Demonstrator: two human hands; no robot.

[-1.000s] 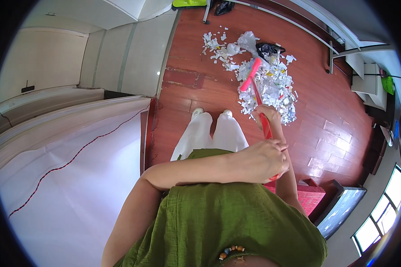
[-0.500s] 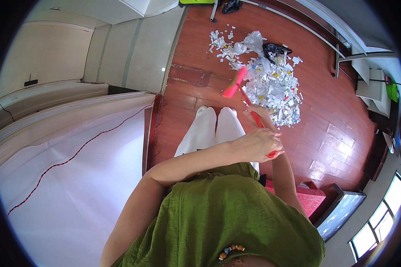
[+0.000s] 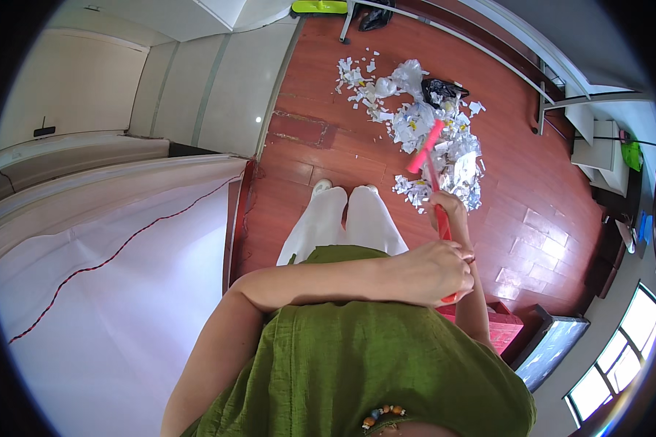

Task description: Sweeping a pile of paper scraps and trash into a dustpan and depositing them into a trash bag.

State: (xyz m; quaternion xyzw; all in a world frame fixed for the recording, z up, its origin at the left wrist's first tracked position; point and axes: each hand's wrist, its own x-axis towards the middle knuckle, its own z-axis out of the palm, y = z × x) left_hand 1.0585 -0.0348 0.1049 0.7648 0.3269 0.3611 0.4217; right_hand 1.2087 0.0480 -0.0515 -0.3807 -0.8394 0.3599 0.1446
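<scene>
Broom (image 3: 442, 221) out across the floor (image 3: 532, 167), pink head (image 3: 426, 148) over the scraps (image 3: 465, 151), touching or not hard to tell, left hand (image 3: 443, 271) clasped round the handle's (image 3: 444, 229) near end, right hand (image 3: 450, 210) gripping farther along, black bag (image 3: 444, 90) beyond

The bent, bare left arm (image 3: 321, 282) crosses the torso (image 3: 375, 346), left hand (image 3: 442, 271) curled; bare right arm (image 3: 475, 313) reaches ahead, right hand (image 3: 455, 208) curled, the farther of the 2.

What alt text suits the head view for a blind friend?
A person's left hand and right hand, left nearer the body, grip a red broom, its pink head at a heap of white scraps and plastic bags on a reddish floor.
</scene>
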